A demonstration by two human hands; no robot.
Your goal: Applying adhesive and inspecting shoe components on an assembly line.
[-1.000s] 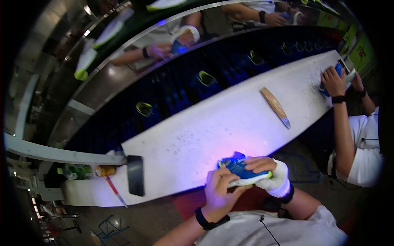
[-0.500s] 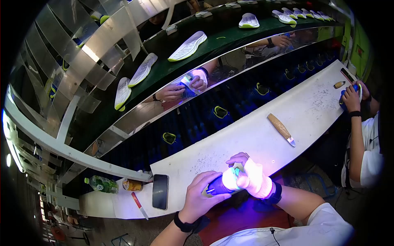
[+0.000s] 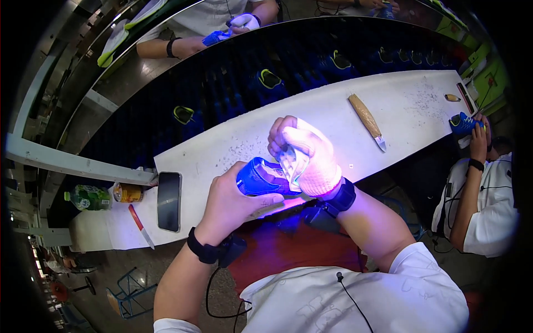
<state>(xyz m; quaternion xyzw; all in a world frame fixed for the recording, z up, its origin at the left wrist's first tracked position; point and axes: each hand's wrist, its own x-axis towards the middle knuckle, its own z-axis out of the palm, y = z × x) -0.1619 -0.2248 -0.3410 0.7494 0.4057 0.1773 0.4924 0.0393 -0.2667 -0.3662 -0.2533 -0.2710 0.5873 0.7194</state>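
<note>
Over the near edge of the white worktable (image 3: 327, 105), I hold a blue shoe upper (image 3: 258, 176) in both hands. My left hand (image 3: 225, 194) is bare and wraps round one end of it, thumb along the near side. A white knitted glove covers my right hand (image 3: 311, 158), but its fingertips show bare. Its fingers are curled at the shoe upper's other end, against a pale, shiny part (image 3: 291, 166). Violet light falls brightly on the glove and the shoe upper. What lies under the gloved fingers is hidden.
A wooden-handled knife (image 3: 365, 116) lies right of my hands. To the left are a black phone (image 3: 169, 200), a red-handled knife (image 3: 141, 225), a can (image 3: 127, 193) and a green bottle (image 3: 89, 197). Shoe uppers (image 3: 270, 79) stand on the dark conveyor behind. At right, a co-worker's hands hold a blue shoe (image 3: 465, 123).
The view has tilted down, so the soles on the upper belt have mostly left it. My right hand has turned over the shoe upper, whose blue side shows more now.
</note>
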